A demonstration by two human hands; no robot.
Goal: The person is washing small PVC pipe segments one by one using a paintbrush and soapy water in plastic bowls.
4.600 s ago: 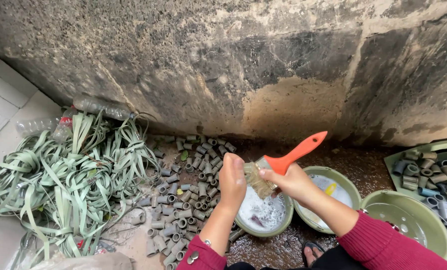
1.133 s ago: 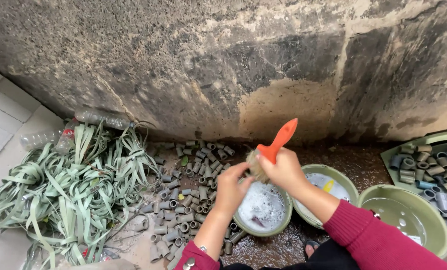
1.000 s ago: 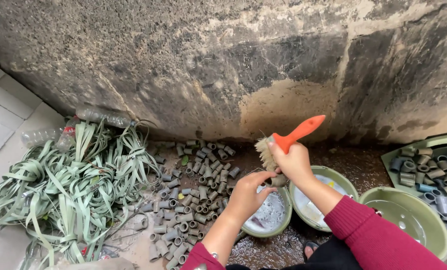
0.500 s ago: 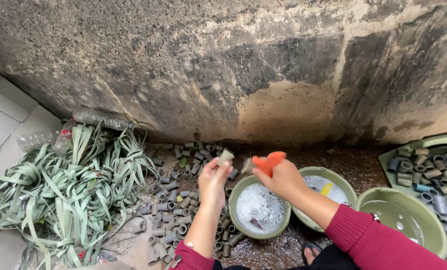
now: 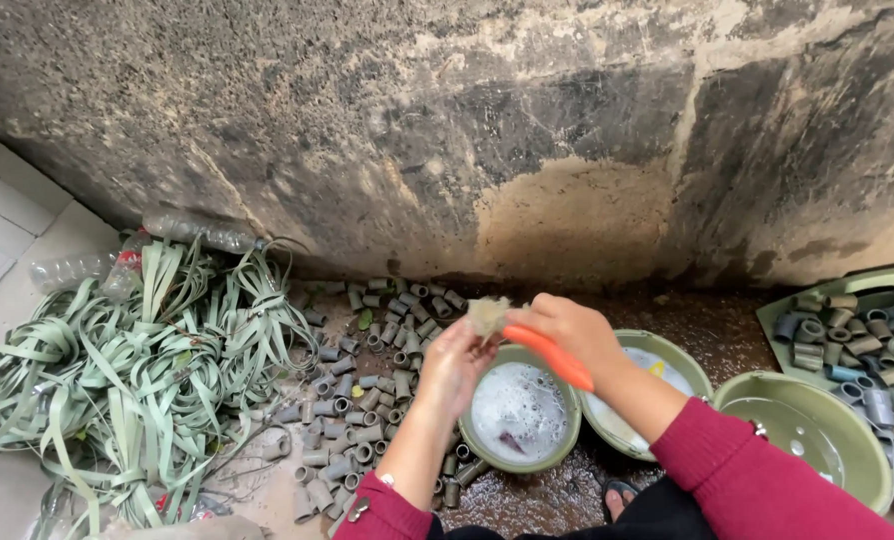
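Far left, on the ground: pale paving tiles [image 5: 7, 215]; two clear plastic bottles [image 5: 202, 232] lying at the foot of the stained concrete wall [image 5: 447, 130]; a loose heap of flat green plastic strapping [image 5: 117, 370] spread over the near-left ground.

Centre left: a scatter of short grey pipe fittings [image 5: 352, 410] on wet ground, reaching from the wall's base to the near edge, just beside the strapping.

Centre: left hand [image 5: 457, 362], fingers curled shut, grip closed on a small item that cannot be made out, touching the brush head. Held over the far-left rim of a green basin of soapy water [image 5: 520, 412], foam covering its surface.

Centre right: right hand [image 5: 572, 328], grip closed on the orange handle of a scrubbing brush [image 5: 527, 340]; the pale bristle head points left, against the left hand's fingertips, above the basin's far rim. Maroon sleeves [image 5: 757, 480] on both arms.

Right: a second green basin [image 5: 647, 390], holding pale liquid, touching the first; partly hidden by the right forearm. A third green basin [image 5: 817, 445], near right, only a little water inside.

Far right: a green tray [image 5: 782, 310] filled with grey pipe fittings [image 5: 862, 345], partly cut off by the frame edge.
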